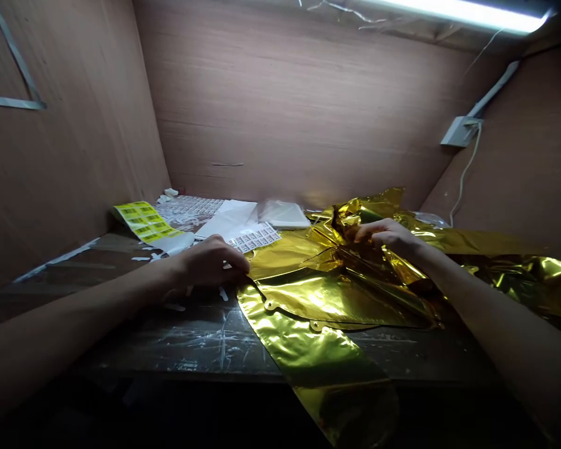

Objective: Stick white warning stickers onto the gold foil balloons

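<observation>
Flat gold foil balloons lie in a shiny pile on the dark table, with small holed tabs along one edge. One rounded strip of foil hangs over the table's front edge. On the left, my left hand is closed, thumb and fingers pinching the left edge of a foil balloon. My right hand is closed at the crumpled upper part of the pile, its fingertips partly hidden by folds. It grips the gold foil there.
Yellow label sheet, white label sheet and clear plastic bags lie at the back left. Wooden walls enclose the table. A socket box with a cable is on the right wall; a lamp hangs above.
</observation>
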The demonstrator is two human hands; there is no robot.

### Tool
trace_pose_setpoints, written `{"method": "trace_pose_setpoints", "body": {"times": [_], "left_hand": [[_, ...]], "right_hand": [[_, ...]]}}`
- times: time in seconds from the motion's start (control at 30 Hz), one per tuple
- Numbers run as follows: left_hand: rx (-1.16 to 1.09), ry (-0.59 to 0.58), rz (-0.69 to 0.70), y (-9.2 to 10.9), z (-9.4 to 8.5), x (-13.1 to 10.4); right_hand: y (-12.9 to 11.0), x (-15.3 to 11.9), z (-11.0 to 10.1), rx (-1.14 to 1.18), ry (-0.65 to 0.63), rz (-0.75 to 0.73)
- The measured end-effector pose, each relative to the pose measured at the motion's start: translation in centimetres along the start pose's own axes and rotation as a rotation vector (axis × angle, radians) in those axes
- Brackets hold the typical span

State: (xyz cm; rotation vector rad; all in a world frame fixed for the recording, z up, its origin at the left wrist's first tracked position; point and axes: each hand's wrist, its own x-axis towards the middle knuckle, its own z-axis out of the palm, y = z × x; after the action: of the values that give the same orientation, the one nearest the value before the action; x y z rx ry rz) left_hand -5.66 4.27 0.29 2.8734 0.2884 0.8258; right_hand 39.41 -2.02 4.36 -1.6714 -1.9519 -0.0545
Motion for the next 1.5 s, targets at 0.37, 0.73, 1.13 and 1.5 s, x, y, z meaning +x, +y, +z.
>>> {"method": "trace_pose_setpoints", "body": {"times": [0.37,0.73,1.13,1.5], "left_hand": [[0.1,-0.035,-0.074,-0.1,0.7,-0.1],[0.081,0.065,-0.045,1.2,0.6,0.6],[0.051,0.174,0.045,0.8,0.6,0.3],[-0.073,0.129,0.078,0.4,0.2,0.2]], "right_hand": [[-4.5,2.5,1.3,0.848,0.003,0.115],[-20.8,-6.6,7.3,-0.139,-0.11,-0.416],[-18.8,-7.3,7.0,0.016,0.06,-0.269],[-17.2,-6.4,6.5,0.361,0.032,-0.093]]}}
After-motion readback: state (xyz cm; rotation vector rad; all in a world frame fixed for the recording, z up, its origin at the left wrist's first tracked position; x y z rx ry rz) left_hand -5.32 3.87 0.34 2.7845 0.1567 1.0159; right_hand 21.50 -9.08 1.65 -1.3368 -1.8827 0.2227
